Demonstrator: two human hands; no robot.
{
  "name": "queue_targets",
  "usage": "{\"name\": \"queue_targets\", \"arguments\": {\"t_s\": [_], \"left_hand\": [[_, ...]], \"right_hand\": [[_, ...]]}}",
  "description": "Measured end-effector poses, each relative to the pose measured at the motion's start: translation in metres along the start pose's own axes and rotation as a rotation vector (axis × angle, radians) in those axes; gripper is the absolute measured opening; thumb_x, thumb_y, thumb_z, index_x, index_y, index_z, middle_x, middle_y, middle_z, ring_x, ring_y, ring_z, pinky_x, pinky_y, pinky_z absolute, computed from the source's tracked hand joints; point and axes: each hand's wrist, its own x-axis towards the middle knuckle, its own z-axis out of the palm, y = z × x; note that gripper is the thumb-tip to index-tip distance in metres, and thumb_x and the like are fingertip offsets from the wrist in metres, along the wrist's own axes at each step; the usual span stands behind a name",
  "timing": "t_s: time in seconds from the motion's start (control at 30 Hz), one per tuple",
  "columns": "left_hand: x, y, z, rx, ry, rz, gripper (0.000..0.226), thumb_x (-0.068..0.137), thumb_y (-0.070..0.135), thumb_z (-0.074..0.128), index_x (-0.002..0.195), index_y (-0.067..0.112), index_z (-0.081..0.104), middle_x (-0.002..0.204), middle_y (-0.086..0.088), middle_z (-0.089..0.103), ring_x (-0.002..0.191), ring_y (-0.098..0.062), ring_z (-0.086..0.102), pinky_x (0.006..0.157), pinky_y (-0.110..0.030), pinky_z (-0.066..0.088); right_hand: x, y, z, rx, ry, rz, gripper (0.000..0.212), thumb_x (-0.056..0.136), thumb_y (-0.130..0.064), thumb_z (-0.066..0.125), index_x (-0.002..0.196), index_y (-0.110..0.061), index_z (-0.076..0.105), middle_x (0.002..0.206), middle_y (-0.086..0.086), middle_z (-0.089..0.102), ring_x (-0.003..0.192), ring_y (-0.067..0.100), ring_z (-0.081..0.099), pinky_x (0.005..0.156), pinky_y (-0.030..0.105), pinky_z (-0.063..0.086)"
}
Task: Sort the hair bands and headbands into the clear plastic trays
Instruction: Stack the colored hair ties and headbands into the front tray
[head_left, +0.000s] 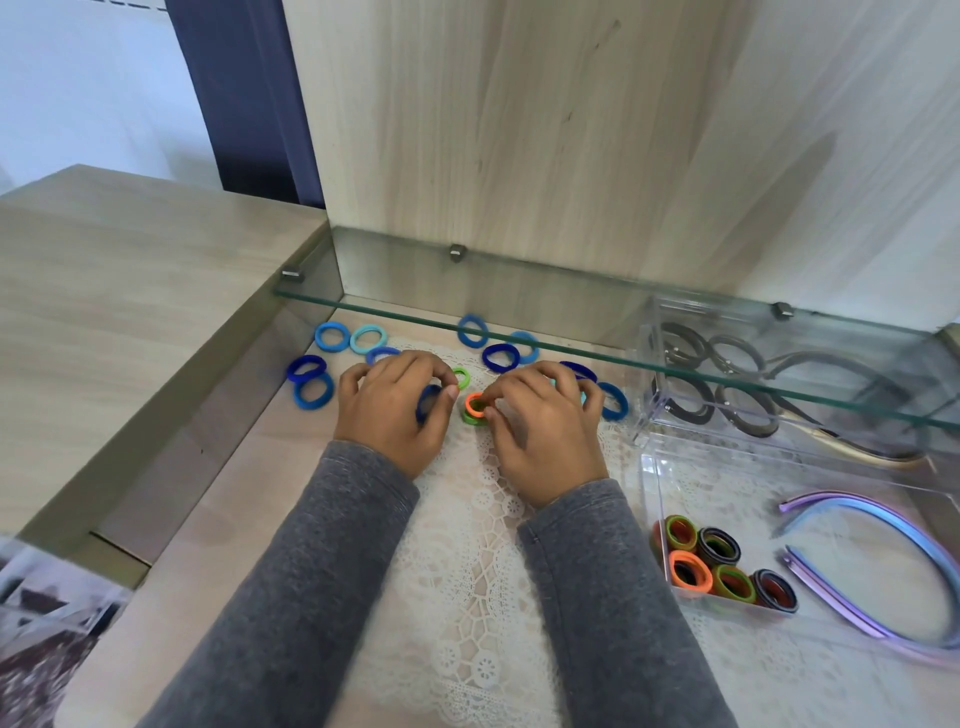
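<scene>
Loose hair bands (470, 332) spread across the counter (218, 545), behind and beside both hands, partly under the glass shelf (571, 332). Lace mat (467, 597) centre. Two trays right: far tray (644, 415) under the shelf, near tray (655, 483) holds bands left, headbands (883, 525) right.

Pale wood panel (519, 130) behind glass shelf (571, 332); navy curtain (244, 93) left, white wall (78, 78).

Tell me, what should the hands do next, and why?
Probably the right hand should lift the orange band it pinches and carry it to the near tray, because orange and green bands already sit there. The left hand holds a blue band; other blue ones lie loose on the table.
</scene>
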Motion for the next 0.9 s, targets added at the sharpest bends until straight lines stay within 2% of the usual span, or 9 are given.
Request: {"name": "queue_targets", "arguments": {"t_s": [0.13, 0.27, 0.4, 0.57, 0.9], "left_hand": [[-0.0006, 0.0026, -0.0009, -0.004, 0.014, 0.024, 0.009, 0.086, 0.036, 0.051, 0.091, 0.031, 0.058, 0.098, 0.017, 0.061, 0.095, -0.008, 0.055, 0.089, -0.030, 0.024], [-0.0014, 0.0073, -0.0013, -0.020, 0.024, 0.076, 0.006, 0.084, 0.033, 0.054, 0.087, 0.031, 0.058, 0.096, 0.018, 0.063, 0.093, -0.007, 0.057, 0.089, -0.028, 0.021], [-0.0032, 0.0080, 0.0004, -0.010, 0.011, 0.148, 0.004, 0.085, 0.033, 0.057, 0.087, 0.033, 0.060, 0.098, 0.020, 0.064, 0.098, -0.003, 0.056, 0.093, -0.031, 0.023], [-0.0030, 0.0088, 0.0001, -0.001, -0.025, 0.178, 0.008, 0.084, 0.036, 0.055, 0.089, 0.033, 0.061, 0.099, 0.020, 0.065, 0.100, -0.004, 0.057, 0.097, -0.040, 0.028], [-0.0036, 0.0092, -0.0002, -0.016, -0.082, 0.167, 0.012, 0.082, 0.038, 0.053, 0.089, 0.034, 0.062, 0.099, 0.021, 0.065, 0.101, -0.005, 0.058, 0.097, -0.034, 0.021]], "right_hand": [[0.0017, 0.0001, -0.0012, 0.076, 0.090, 0.128, 0.030, 0.080, -0.021, 0.047, 0.106, -0.027, 0.061, 0.113, -0.010, 0.057, 0.111, 0.012, 0.043, 0.097, 0.040, 0.026], [0.0032, 0.0025, 0.0022, 0.110, 0.146, 0.247, 0.040, 0.077, -0.022, 0.033, 0.105, -0.021, 0.062, 0.109, -0.003, 0.059, 0.105, 0.019, 0.046, 0.090, 0.042, 0.032], [0.0033, 0.0027, 0.0045, 0.119, 0.158, 0.276, 0.037, 0.076, -0.017, 0.039, 0.105, -0.018, 0.062, 0.110, 0.000, 0.059, 0.104, 0.022, 0.047, 0.087, 0.040, 0.031], [0.0029, 0.0028, 0.0059, 0.109, 0.151, 0.261, 0.037, 0.077, -0.020, 0.036, 0.104, -0.019, 0.061, 0.109, -0.001, 0.059, 0.104, 0.021, 0.047, 0.087, 0.040, 0.031], [0.0027, 0.0033, 0.0074, 0.113, 0.143, 0.262, 0.036, 0.077, -0.018, 0.040, 0.107, -0.018, 0.061, 0.109, -0.001, 0.059, 0.105, 0.020, 0.046, 0.086, 0.036, 0.028]]}}
